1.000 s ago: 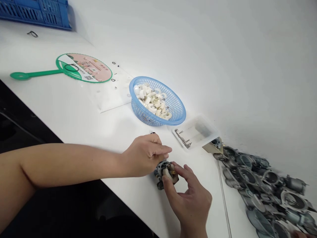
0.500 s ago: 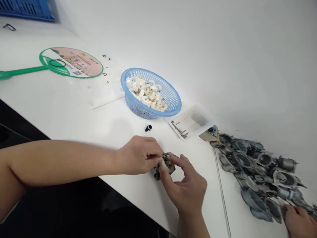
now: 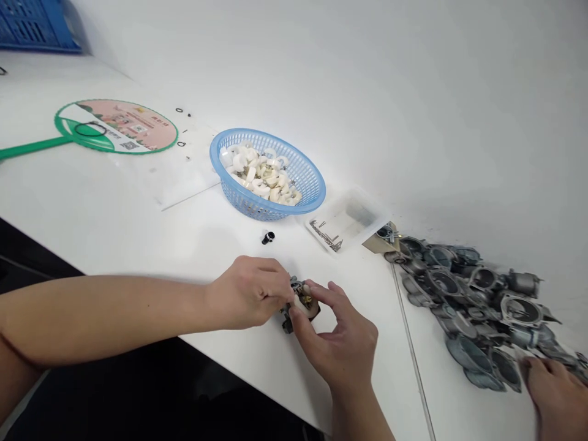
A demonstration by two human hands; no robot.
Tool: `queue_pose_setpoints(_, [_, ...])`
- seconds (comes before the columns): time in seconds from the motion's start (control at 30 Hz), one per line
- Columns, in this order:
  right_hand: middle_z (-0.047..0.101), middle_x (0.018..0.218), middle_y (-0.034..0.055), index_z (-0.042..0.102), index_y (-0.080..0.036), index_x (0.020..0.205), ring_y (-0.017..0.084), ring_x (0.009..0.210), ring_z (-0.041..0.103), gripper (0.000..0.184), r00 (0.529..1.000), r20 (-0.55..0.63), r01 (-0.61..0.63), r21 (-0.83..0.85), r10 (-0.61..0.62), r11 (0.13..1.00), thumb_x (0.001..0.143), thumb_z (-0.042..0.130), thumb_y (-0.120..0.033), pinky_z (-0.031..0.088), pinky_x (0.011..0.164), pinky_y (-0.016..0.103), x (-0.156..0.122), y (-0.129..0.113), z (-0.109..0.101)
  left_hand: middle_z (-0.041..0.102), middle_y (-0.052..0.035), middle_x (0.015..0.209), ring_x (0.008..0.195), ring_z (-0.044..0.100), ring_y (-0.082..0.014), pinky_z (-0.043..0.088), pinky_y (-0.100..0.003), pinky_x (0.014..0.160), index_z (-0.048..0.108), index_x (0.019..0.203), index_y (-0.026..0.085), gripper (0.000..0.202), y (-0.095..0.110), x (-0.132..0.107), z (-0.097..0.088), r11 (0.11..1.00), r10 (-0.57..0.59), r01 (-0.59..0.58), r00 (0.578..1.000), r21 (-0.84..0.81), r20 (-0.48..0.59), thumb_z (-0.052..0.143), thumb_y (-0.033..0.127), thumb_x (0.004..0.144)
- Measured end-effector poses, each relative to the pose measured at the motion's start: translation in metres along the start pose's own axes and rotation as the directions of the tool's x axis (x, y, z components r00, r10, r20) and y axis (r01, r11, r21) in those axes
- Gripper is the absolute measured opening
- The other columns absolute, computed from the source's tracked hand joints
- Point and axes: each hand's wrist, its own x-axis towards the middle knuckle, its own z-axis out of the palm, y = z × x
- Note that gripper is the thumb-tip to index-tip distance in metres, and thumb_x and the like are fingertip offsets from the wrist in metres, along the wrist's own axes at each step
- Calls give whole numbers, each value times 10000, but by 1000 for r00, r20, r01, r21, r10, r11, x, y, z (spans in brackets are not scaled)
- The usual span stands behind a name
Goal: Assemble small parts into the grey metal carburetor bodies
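A small metal carburetor (image 3: 287,324) with a pale float in it rests on the white table between my hands. My right hand (image 3: 342,337) grips it from the right, thumb in front and index finger behind, by the float. Fingers pinched together, my left hand (image 3: 252,291) meets the carburetor's left side; whatever sits between those fingertips is hidden. Brass-coloured parts show beside the float. Behind my hands, a small black cylindrical part (image 3: 267,237) lies on the table.
A blue basket (image 3: 271,211) holds white floats. Beside it stands a clear tray (image 3: 353,211) with metal pins. Many carburetor bodies (image 3: 482,312) are heaped at right, where another person's hand (image 3: 558,392) reaches in. A green-handled fan (image 3: 124,125) and small rings lie at left.
The whole view has shifted slightly, with the table's things now further left. My left fingertips have drawn a little away from the float, while my right hand keeps its grip.
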Motion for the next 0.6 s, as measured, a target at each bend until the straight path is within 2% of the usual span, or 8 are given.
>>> queue_pose_setpoints(0.27, [713,874,59,566,-195,999,219,739,692,324,1000,-9,13,-9,-13,1000,695,670,-235,526,860,487,0,0,-1,687,-13,703,654,634,-108,504,-217,605,645,668,179,166,1,-2,3,984,96,-91,995,150,-25,551,85,767])
queue_pose_setpoints(0.4, [713,877,62,561,-198,1004,220,750,691,330,1000,-3,1,-12,-2,1000,696,669,-247,520,870,485,0,0,-1,689,7,697,634,615,-113,465,-274,649,640,643,192,150,1,-2,3,973,70,-66,997,222,-11,583,105,751])
queue_pose_setpoints(0.6, [713,858,56,564,-198,995,214,738,694,307,1000,-1,-1,-18,1,1000,712,661,-265,533,855,473,0,0,-2,679,19,678,629,608,-102,425,-284,662,636,624,200,165,0,-1,3,973,38,-39,999,226,7,588,140,770])
